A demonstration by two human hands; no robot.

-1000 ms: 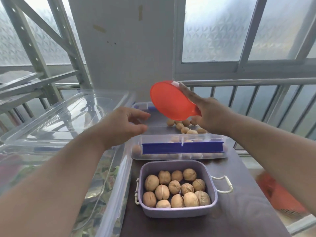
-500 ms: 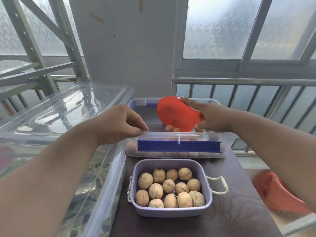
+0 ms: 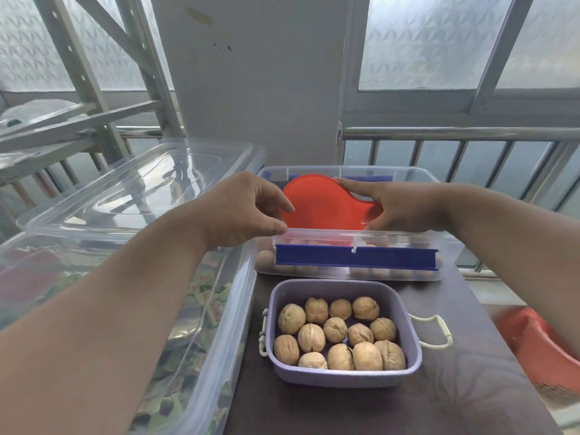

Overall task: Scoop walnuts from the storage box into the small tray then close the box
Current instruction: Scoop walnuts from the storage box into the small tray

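Observation:
A clear storage box (image 3: 420,177) with a blue front latch (image 3: 354,257) stands at the back of the dark table, walnuts visible through its front wall. My right hand (image 3: 398,208) holds a red scoop (image 3: 323,202) by its handle, lowered inside the box. My left hand (image 3: 248,208) pinches the box's front left rim. In front of the box sits a small purple tray (image 3: 342,379) holding several walnuts (image 3: 337,334).
A large clear bin with a clear lid (image 3: 135,196) fills the left side, against the table's edge. A red basket (image 3: 539,350) sits low at the right. A metal railing (image 3: 470,133) and a metal rack (image 3: 78,89) stand behind.
My right hand has lowered the red scoop from above the box down into it. My left hand has moved down onto the box's front rim.

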